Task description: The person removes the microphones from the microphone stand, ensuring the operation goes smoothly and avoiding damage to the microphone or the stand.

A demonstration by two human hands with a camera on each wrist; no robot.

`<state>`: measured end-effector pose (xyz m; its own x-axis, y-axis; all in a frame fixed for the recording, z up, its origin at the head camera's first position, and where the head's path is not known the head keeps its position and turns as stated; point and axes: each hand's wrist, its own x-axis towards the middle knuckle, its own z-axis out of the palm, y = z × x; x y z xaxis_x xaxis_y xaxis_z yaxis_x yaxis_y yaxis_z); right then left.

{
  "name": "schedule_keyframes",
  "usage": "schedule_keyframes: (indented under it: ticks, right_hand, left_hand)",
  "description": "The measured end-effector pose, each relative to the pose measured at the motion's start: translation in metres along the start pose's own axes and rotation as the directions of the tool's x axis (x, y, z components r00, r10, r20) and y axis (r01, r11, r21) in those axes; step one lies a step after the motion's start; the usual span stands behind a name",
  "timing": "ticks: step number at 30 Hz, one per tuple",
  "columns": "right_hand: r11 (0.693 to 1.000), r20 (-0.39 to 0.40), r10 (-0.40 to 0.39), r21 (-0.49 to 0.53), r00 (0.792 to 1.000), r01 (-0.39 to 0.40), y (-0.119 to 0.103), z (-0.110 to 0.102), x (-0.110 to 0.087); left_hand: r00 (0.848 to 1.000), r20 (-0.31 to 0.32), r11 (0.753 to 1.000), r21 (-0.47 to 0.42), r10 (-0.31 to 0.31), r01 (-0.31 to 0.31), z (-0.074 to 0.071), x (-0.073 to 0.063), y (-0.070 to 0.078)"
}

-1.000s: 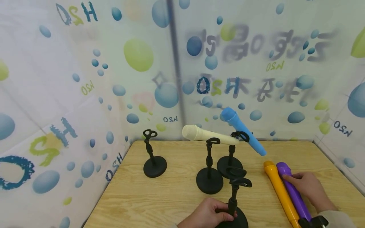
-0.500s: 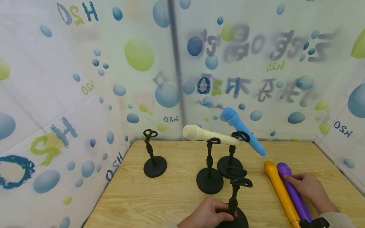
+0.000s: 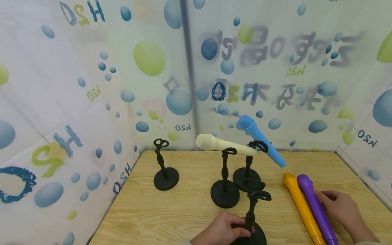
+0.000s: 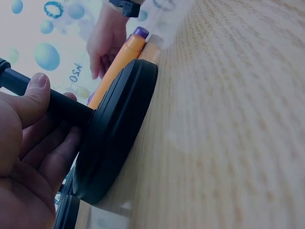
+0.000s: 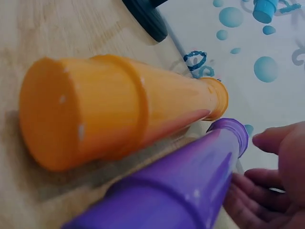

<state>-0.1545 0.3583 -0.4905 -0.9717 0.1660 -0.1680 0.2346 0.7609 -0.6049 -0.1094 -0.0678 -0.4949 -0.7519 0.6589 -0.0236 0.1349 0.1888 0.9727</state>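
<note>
At the front of the table my left hand (image 3: 222, 228) grips the lower pole of a black microphone stand (image 3: 250, 217). In the left wrist view, the thumb and fingers wrap that pole just above its round base (image 4: 119, 133). Two microphones lie side by side on the right, an orange one (image 3: 303, 209) and a purple one (image 3: 317, 209). My right hand (image 3: 341, 209) is beside the purple microphone, thumb lifted off it and fingers loosely bent. In the right wrist view, the fingertips (image 5: 238, 191) are at its far side; whether they touch it is unclear.
A cream microphone (image 3: 225, 144) and a blue microphone (image 3: 260, 139) rest up in stands at the back, overlapping in view. Another stand (image 3: 225, 194) is just in front of them. A lone stand (image 3: 165, 177) is at the back left. Patterned sheets enclose the table.
My right hand has loosened its hold on the purple microphone and shifted slightly right, away from it. My left hand and the stand have stayed in place.
</note>
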Motion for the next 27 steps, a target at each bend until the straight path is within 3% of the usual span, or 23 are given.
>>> schedule_keyframes:
  ticks: [6,11,17,22,27]
  right_hand:
    - [0.99,-0.145,-0.015,0.134,0.989,0.035,0.001,0.003,-0.014]
    - [0.984,-0.237,0.018,0.175,0.971,0.025,-0.009,0.008,-0.026]
    - [0.966,-0.211,0.043,0.258,0.977,0.014,-0.024,0.008,-0.042]
    - [0.949,-0.18,-0.041,0.3,0.983,0.094,-0.037,0.013,-0.053]
    - [0.922,-0.127,-0.096,0.362,0.987,0.136,-0.049,0.021,-0.061]
  left_hand:
    - [1.0,0.005,1.0,0.001,0.0,0.0,-0.001,-0.002,-0.002]
    - [1.0,0.027,1.0,0.005,0.003,-0.003,-0.004,-0.002,-0.004]
    - [0.999,0.046,1.0,0.022,-0.021,0.02,-0.005,-0.002,-0.001]
    - [0.999,0.044,1.0,0.018,-0.026,0.025,-0.005,-0.001,0.0]
    - [0.999,0.048,1.0,0.013,0.008,-0.009,-0.003,0.0,0.0]
